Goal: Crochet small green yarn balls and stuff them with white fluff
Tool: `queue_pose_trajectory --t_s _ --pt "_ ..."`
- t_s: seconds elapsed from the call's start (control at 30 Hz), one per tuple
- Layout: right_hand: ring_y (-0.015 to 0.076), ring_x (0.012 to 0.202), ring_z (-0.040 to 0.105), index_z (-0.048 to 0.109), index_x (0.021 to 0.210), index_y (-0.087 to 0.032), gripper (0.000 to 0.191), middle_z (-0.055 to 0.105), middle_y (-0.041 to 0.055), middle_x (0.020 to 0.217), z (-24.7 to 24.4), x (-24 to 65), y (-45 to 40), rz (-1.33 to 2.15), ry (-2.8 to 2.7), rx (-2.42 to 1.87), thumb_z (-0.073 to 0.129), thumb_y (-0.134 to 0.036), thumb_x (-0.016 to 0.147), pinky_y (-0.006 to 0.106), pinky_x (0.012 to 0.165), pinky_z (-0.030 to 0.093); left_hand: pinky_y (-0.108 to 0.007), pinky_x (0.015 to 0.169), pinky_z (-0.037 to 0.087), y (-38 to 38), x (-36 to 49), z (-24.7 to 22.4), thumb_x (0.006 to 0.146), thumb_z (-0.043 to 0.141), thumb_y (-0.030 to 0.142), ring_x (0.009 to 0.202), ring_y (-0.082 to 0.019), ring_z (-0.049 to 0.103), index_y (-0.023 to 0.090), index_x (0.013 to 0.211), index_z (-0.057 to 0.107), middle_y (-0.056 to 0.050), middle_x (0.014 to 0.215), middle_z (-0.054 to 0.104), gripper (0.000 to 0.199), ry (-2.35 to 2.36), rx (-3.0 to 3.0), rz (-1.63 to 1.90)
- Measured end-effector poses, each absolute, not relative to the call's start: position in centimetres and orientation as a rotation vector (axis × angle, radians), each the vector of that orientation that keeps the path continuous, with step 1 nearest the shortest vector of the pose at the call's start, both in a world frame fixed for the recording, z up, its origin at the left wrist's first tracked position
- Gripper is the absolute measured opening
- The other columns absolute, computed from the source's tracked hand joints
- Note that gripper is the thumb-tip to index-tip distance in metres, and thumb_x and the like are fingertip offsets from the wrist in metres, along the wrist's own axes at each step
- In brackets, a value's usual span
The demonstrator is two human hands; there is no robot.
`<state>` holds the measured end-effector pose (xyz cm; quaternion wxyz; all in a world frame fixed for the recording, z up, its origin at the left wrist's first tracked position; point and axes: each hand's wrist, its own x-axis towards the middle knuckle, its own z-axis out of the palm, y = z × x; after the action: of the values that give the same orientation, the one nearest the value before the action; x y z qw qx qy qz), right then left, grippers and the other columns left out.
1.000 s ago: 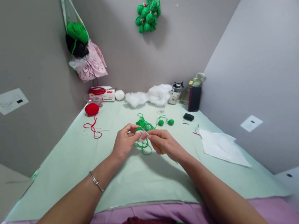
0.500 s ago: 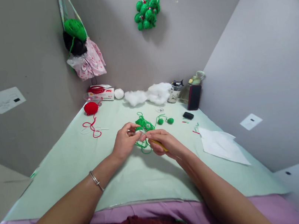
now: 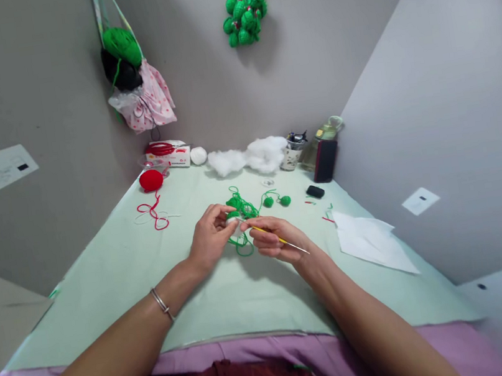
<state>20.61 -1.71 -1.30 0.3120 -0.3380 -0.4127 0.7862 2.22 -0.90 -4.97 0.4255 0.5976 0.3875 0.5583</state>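
Observation:
My left hand (image 3: pixel 211 235) is closed on a small green crocheted piece (image 3: pixel 233 214) with white filling or yarn showing at its lower side. In my right hand (image 3: pixel 280 237) is a yellow-handled crochet hook (image 3: pixel 269 232), its front end at the piece and its bare metal end pointing back over my wrist. Fingertips of both hands are close together at the piece. Just behind lies a loose tangle of green yarn (image 3: pixel 247 206), with strands hanging below my fingers. Two small green crocheted balls (image 3: pixel 276 201) joined by yarn rest to the right.
White stuffing (image 3: pixel 265 154) lies at the back beside a white yarn ball (image 3: pixel 198 155). A red yarn ball (image 3: pixel 150 180) sits at the left. On the right are a black case (image 3: pixel 315 191), white sheets (image 3: pixel 372 242), a phone (image 3: pixel 325 161) and a pen cup (image 3: pixel 292 153).
My right hand has turned and its fingers have loosened, so more of the yellow hook now shows, with its rear end swung into view. My left hand stays nearly still.

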Motion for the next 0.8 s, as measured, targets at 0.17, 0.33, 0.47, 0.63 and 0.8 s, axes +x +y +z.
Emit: queue_pose_trajectory --t_s 0.17,0.33,0.47,0.63,0.8 --pt "0.0060 0.040 0.006 0.067 0.089 -0.013 0.017 0.028 -0.0125 0.041 -1.6 20.5 -1.4 2.053 -1.086 -0.896 0.053 -0.023 0.093 0.016 0.035 0.015 -0.025 0.064 0.042 -0.8 2.3 -5.2 0.079 0.074 0.028 0.069 -0.013 0.050 0.020 0.098 0.072 0.001 0.082 0.054 0.020 0.952 1.525 1.411" --pt "0.0058 0.041 0.009 0.068 0.086 -0.013 0.015 0.029 -0.0127 0.040 -1.2 20.2 -1.9 1.951 -1.087 -0.911 0.060 -0.026 0.088 0.017 0.037 0.014 -0.027 0.066 0.045 -1.0 2.3 -4.6 0.082 0.072 0.034 0.069 -0.014 0.055 0.020 0.097 0.072 0.000 0.081 0.062 0.021 0.943 1.519 1.370" --pt "0.0056 0.040 0.015 0.066 0.083 -0.015 0.016 0.034 -0.0116 0.040 -0.8 19.3 -3.1 1.724 -1.210 -0.961 0.062 -0.030 0.085 0.019 0.040 0.015 -0.027 0.064 0.047 -1.0 2.3 -4.1 0.082 0.070 0.036 0.064 -0.015 0.060 0.018 0.096 0.071 0.000 0.074 0.066 0.022 0.944 1.490 1.311" --pt "0.0090 0.042 0.033 0.060 0.080 -0.019 0.018 0.041 -0.0094 0.043 -1.1 17.7 -4.7 1.247 -1.605 -1.144 0.050 -0.031 0.090 0.023 0.047 0.026 -0.026 0.059 0.047 -0.6 2.5 -4.2 0.080 0.065 0.031 0.056 -0.014 0.059 0.017 0.091 0.068 0.003 0.062 0.062 0.018 0.939 1.456 1.283" --pt "0.0113 0.049 0.038 0.048 0.071 -0.023 0.027 0.043 -0.0066 0.051 -2.1 16.9 -5.4 0.892 -1.777 -1.245 0.046 -0.034 0.096 0.026 0.053 0.028 -0.026 0.060 0.047 -0.5 2.6 -4.4 0.076 0.063 0.026 0.058 -0.014 0.059 0.019 0.087 0.066 0.003 0.068 0.063 0.013 0.931 1.445 1.329"
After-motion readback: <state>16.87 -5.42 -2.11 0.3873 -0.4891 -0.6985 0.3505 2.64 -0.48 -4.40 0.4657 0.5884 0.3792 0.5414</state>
